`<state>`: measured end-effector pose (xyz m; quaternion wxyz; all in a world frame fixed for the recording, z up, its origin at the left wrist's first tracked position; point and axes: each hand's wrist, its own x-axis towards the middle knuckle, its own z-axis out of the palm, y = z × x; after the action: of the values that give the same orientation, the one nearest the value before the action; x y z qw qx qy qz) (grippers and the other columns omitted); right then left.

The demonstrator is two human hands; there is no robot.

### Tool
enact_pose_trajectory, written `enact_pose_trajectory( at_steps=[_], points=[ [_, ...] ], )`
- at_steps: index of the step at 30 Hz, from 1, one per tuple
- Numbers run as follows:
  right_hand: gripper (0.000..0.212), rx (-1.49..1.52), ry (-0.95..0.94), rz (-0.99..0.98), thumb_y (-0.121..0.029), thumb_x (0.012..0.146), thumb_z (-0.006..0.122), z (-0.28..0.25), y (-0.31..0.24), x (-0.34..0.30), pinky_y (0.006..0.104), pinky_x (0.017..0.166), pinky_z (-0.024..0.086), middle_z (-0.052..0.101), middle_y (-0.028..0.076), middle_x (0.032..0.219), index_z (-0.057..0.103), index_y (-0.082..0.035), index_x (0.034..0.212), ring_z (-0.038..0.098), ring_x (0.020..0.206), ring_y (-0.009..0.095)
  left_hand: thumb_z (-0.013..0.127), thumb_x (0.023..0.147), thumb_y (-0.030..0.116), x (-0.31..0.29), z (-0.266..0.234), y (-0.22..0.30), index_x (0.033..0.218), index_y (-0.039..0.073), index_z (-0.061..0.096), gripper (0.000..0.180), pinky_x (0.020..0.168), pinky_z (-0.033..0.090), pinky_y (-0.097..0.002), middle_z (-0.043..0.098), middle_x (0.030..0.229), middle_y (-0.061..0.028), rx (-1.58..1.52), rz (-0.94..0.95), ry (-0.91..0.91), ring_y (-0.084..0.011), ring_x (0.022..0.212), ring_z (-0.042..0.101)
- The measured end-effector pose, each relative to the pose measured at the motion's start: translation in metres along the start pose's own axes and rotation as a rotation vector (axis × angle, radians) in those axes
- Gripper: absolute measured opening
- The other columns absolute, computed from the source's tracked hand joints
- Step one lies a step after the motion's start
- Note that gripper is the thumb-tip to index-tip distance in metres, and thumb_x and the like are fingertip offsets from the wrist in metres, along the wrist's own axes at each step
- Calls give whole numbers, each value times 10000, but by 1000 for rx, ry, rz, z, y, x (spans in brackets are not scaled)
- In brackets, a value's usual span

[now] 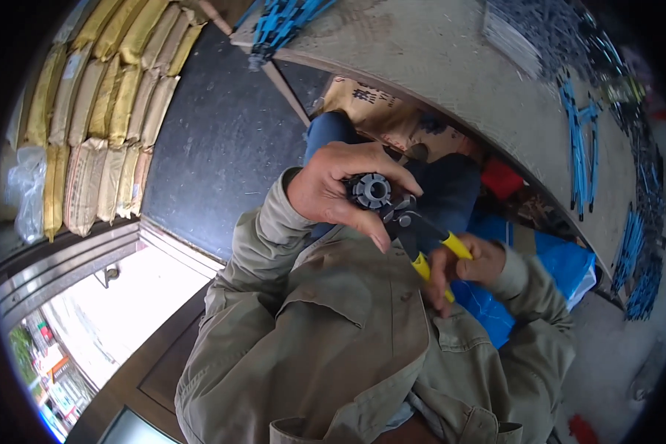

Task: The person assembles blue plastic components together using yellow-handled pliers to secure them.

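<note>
My left hand (337, 177) is wrapped around a black round part (371, 191) with a ring of slots and a hole in its end. Its thumb and fingers curl about the sides, and the slotted end faces up. My right hand (481, 263) grips a pair of yellow-handled pliers (405, 220) by the handles, which stand apart. The jaws lie right beside the rim of the black part; whether they bite on it I cannot make out. Both hands are above my lap, in front of my jacket (362, 296).
A worktable (414, 44) runs along the far side, bearing blue-and-black strips (581, 148) and a pile of dark pieces (540, 33). Stacked sacks (96, 96) stand at the left. A printed sack (366, 107) lies under the table. Blue sheeting (562, 266) is at my right.
</note>
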<state>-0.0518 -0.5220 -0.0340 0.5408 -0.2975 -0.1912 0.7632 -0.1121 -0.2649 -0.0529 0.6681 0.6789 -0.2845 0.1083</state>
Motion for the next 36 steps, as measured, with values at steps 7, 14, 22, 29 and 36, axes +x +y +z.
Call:
enact_pose_trajectory(
  at_steps=[7, 14, 22, 29, 36],
  points=[
    [450, 109, -90, -226, -458, 898, 470, 5, 37, 37, 241, 531, 425, 563, 115, 748, 527, -16, 839, 541, 581, 130, 835, 466, 387, -12, -8, 3, 1040, -45, 608, 754, 668, 427, -266, 615, 783, -60, -162, -57, 15, -153, 706, 564],
    [408, 40, 110, -334, -427, 901, 481, 13, 42, 42, 228, 487, 398, 540, 122, 706, 470, -43, 763, 487, 523, 118, 810, 461, 442, -18, -4, 5, 1163, -67, 526, 912, 755, 441, -254, 613, 817, -50, -319, -166, 138, -125, 791, 570],
    [171, -521, 885, -827, -106, 882, 530, -30, 38, 82, 245, 733, 447, 581, 91, 923, 567, 14, 998, 566, 805, 153, 742, 422, 598, -10, 39, -1, 1281, -105, 353, 1176, 846, 424, -312, 569, 983, -134, 11, 19, 284, -205, 938, 549],
    [185, -297, 702, -1076, -116, 889, 530, -54, 77, 84, 294, 846, 411, 550, 100, 1029, 576, 20, 1005, 529, 930, 161, 757, 346, 641, -20, 82, -24, 1332, -108, 232, 1345, 946, 374, -391, 314, 1315, -260, -40, 260, 694, -331, 1161, 423],
    [216, -167, 572, -986, -188, 900, 536, -54, 87, 72, 307, 865, 400, 524, 124, 1040, 580, 9, 976, 518, 947, 177, 757, 319, 699, -30, 83, -12, 1358, -86, 144, 1439, 928, 405, -432, 193, 1389, -281, 618, -87, 417, -343, 1193, 416]
  ],
)
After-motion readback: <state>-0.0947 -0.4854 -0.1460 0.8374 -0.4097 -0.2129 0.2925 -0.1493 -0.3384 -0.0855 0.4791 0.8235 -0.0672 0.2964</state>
